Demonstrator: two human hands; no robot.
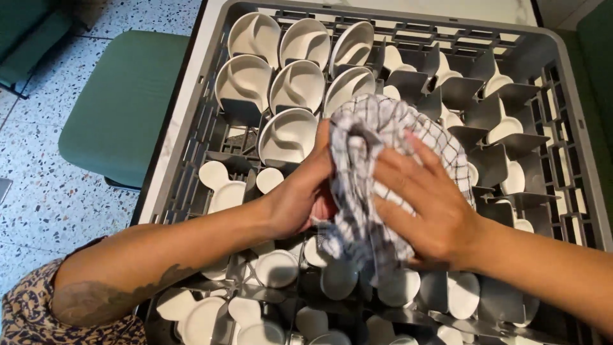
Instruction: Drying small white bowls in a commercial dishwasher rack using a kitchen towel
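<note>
Head view looks down on both hands pressed around a checked cloth [383, 166], a soft, crumpled weave of white with thin dark lines. Left hand [303, 195] curls closed on the cloth's near edge, fingers tucked under its folds. Right hand [424, 204] lies flat on top, fingers [399, 172] spread and pressing the fabric; whatever is wrapped inside is hidden. Beneath the grip sits a grey plastic dish rack [568, 128] with angled dividers. Beyond the left hand stand smooth, glossy white round dishes [287, 134] with small handles, tilted in rows. More lie below the wrists. Left of the rack is a green padded seat [115, 108].
</note>
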